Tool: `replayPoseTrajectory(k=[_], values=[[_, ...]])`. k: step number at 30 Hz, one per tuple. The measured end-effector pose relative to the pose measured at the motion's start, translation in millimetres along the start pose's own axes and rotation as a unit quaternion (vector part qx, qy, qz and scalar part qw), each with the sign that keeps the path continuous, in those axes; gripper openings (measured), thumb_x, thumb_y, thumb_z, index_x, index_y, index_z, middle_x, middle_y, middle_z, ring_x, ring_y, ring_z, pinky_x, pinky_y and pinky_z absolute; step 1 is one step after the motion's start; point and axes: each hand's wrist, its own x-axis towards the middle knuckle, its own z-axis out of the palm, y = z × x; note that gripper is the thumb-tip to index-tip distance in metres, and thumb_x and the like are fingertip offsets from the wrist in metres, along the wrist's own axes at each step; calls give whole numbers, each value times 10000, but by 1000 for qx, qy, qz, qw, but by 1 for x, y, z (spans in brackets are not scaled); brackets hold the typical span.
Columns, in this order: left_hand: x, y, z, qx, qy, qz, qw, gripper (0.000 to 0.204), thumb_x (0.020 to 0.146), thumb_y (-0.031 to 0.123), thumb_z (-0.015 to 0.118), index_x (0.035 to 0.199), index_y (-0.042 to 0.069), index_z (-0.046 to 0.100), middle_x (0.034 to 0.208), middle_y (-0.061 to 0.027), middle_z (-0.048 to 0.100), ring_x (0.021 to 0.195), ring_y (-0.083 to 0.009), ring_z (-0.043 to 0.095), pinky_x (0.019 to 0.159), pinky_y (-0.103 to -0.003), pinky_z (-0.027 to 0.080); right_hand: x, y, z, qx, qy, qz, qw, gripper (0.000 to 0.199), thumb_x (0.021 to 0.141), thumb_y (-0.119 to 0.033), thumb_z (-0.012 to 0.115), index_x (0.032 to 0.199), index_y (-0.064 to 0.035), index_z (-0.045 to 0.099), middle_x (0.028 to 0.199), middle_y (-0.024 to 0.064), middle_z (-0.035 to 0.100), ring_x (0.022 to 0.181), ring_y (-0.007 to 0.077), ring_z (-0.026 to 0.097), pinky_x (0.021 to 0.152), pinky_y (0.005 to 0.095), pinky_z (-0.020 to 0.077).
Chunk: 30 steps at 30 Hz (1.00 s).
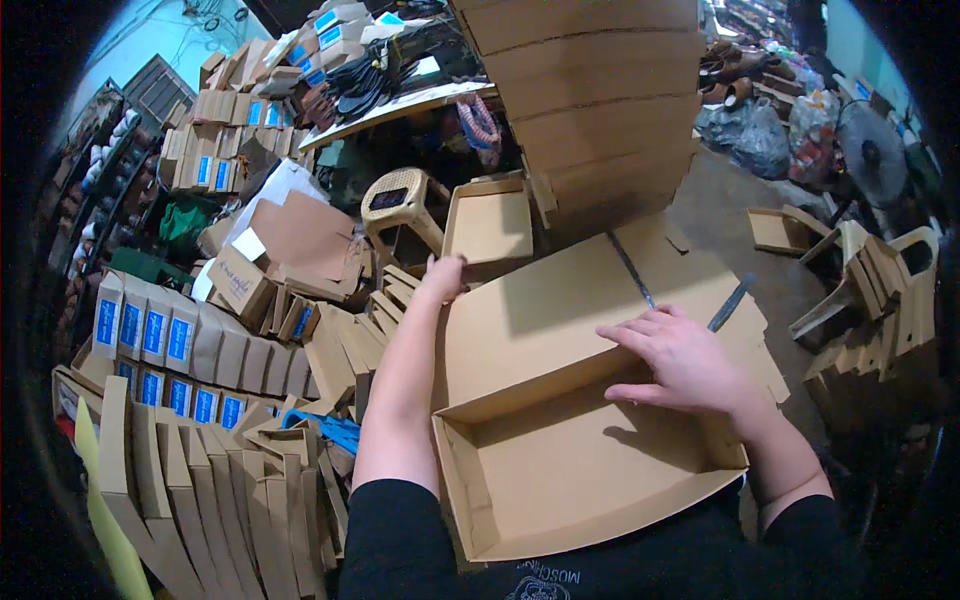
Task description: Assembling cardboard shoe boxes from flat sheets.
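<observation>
Both hands on cardboard box [560, 450] edges — clutter crowds left.

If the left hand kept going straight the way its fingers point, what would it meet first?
Probably the open box just beyond the left hand, whose fingers point up-frame from the far corner of the box lid. The stool stands close to its left; depth is unclear.

floor [720, 200] | I see folded boxes [200, 480] stacked left of my hands | flat cardboard [600, 100] piled ahead | plastic stool [403, 205] beyond
</observation>
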Motion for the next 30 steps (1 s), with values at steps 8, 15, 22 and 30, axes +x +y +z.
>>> replayPoseTrajectory(k=[8,15,22,30], values=[[-104,0,-102,-54,463,53,883,415,722,-36,688,1106,50,555,1009,-165,589,945,-384,561,802,-484,444,8,2,0,-9,6,-21,1000,653,862,-521,695,1305,-54,588,1149,142,683,1125,314,619,1032,426,428],[-259,29,-185,-61,556,8,829,443,816,176,794,1179,33,584,1048,-144,610,995,-329,587,828,-425,457,13,0,-8,120,68,-16,990,681,848,-465,744,1375,-79,553,1345,168,575,1279,319,522,1089,405,397],[-369,87,-197,-502,602,-15,621,552,929,196,734,1360,-34,475,1254,-130,590,1160,-190,562,989,-354,477,14,-2,-38,268,246,27,931,772,917,-451,688,1540,-146,349,1530,121,418,1388,285,429,1112,474,376],[-376,125,-151,-737,373,25,563,518,1000,253,621,1382,-41,433,1340,-143,557,1201,-205,584,1006,-355,488,-19,-17,-66,448,275,-6,851,718,996,-372,611,1550,-39,299,1463,126,481,1332,198,440,1131,330,326]])
